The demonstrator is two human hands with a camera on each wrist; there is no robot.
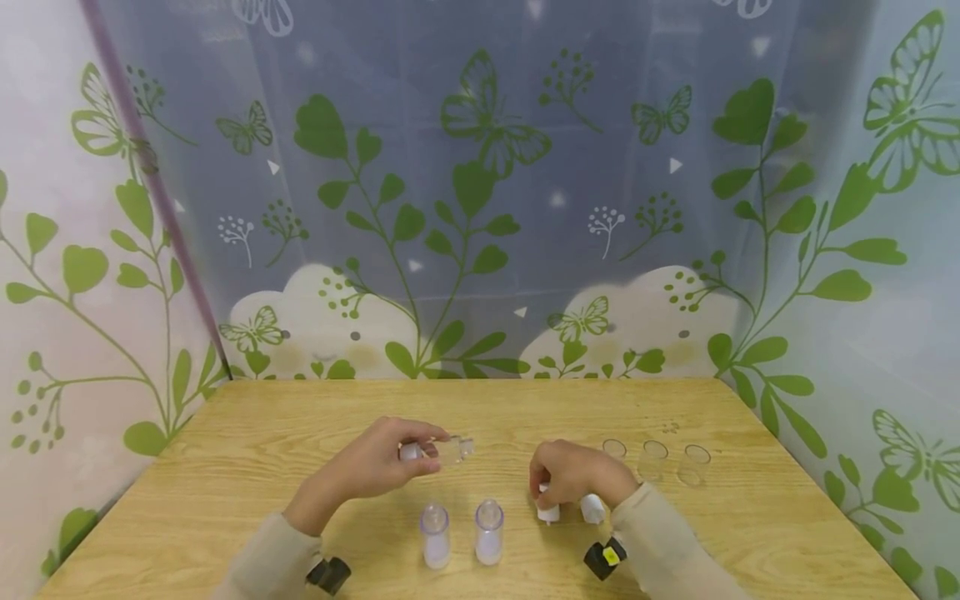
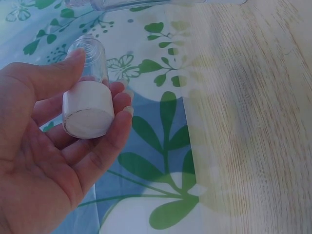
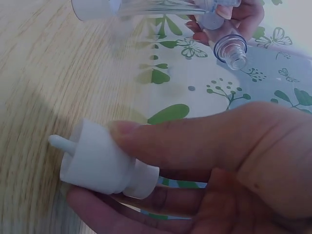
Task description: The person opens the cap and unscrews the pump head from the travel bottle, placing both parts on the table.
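Observation:
My left hand (image 1: 375, 460) grips a small clear bottle with a white base (image 2: 88, 109), raised above the table and lying sideways, its clear neck pointing right in the head view. In the left wrist view the thumb presses along the clear part and the fingers curl round the white base. A white pump head (image 3: 97, 158) with a thin nozzle stem is pinched between the thumb and fingers of my right hand (image 1: 570, 471), low over the table. Beside that hand sits a second white pump head (image 1: 592, 508).
Two clear bottles with white lower parts, one left (image 1: 435, 542) and one right (image 1: 489, 537), stand upright at the front. Three clear caps stand in a row at the right, the outermost cap (image 1: 693, 467) furthest out. A patterned curtain (image 1: 480, 250) closes the table's back.

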